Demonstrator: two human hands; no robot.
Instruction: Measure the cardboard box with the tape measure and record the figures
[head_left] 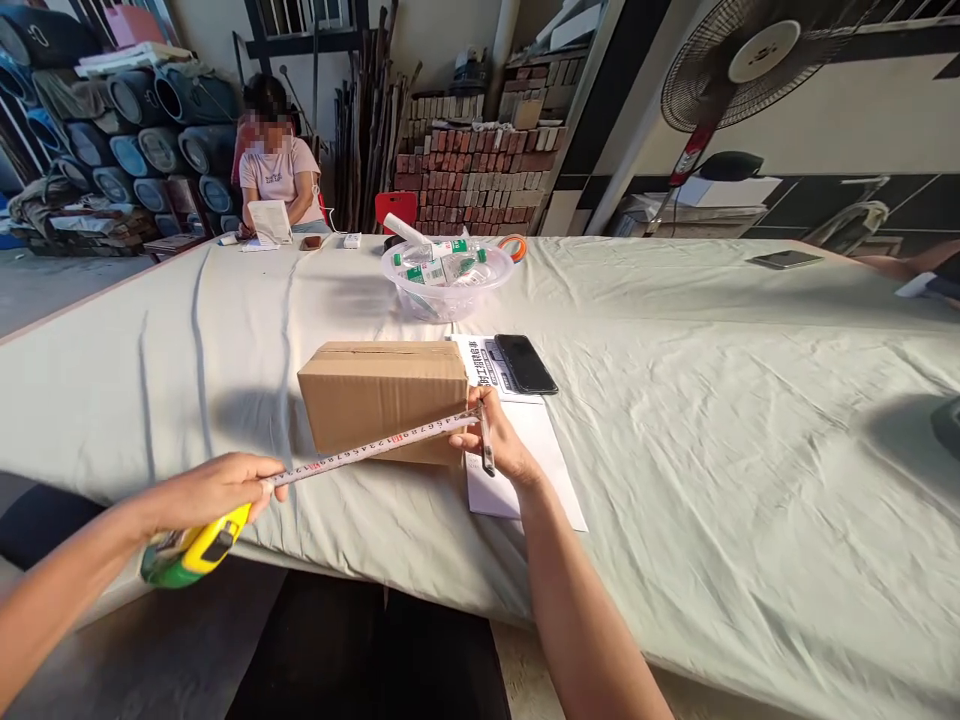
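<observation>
A yellow and green tape measure (214, 545) hangs below my left hand (225, 487), whose thumb and fingers pinch the blade where it comes out. The white blade slants up to the right across the front of a brown cardboard box (382, 395). At its far end my right hand (495, 435) is closed on a pen (487, 445) and the blade's end, close to the box's right front edge. White paper sheets (525, 470) lie under and behind my right hand. A black phone (526, 363) rests on a printed sheet (480, 360) beside the box.
A clear plastic basin (450, 290) of bottles stands behind the box, with an orange tape roll (514, 247) at its rim. A person (277, 175) sits across the cloth-covered table (712, 420). Another phone (785, 259) lies far right, near someone's arm (911, 265). A fan (763, 52) stands beyond.
</observation>
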